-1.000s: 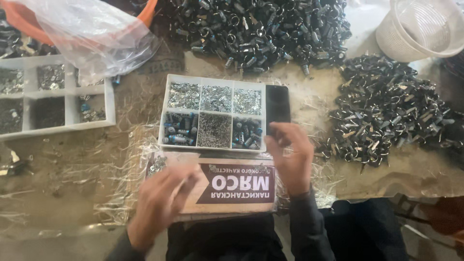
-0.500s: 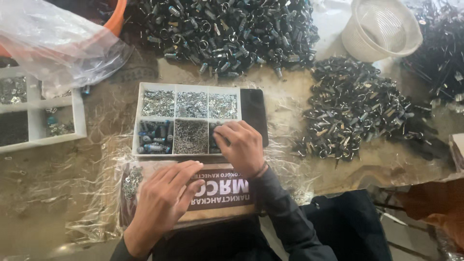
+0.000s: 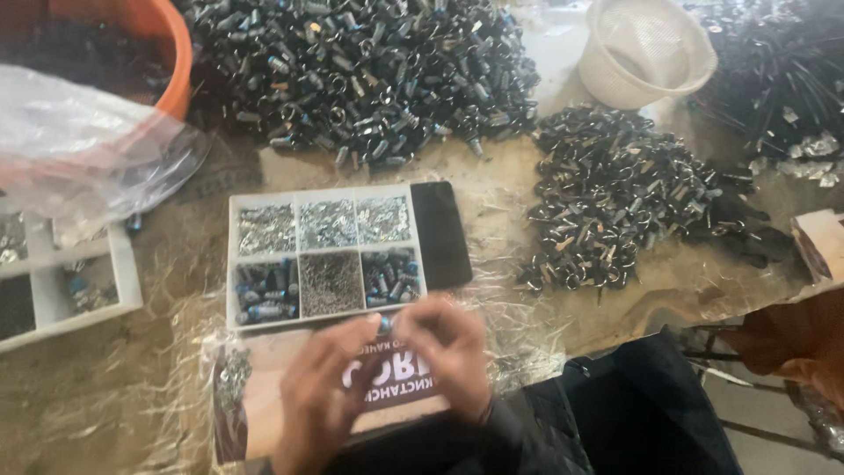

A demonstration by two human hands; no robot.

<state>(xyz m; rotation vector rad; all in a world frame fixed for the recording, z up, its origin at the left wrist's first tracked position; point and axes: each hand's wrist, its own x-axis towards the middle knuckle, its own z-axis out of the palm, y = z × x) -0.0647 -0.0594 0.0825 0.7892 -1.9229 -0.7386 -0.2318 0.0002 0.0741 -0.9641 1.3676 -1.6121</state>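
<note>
Low in the middle of the frame, the left hand (image 3: 321,396) and the right hand (image 3: 448,352) meet fingertip to fingertip above a printed cardboard sheet (image 3: 264,396). The fingers of both are curled in and pinched together around a small bluish part (image 3: 384,324), held between them just below the front edge of the sorting tray (image 3: 231,264); motion blur hides exactly how each finger grips it.

The tray sits in the centre, divided into six compartments: three with shiny silvery bits along the top, two with dark blue-tipped pieces and one with fine wire-like stuff below. A black phone (image 3: 441,233) lies touching its right side. A big pile of dark metal parts (image 3: 360,70) fills the top centre, a smaller pile (image 3: 615,193) lies to the right, a white basket (image 3: 651,48) is upper right, and an orange tub (image 3: 167,53) with a clear plastic bag (image 3: 79,149) is upper left.
</note>
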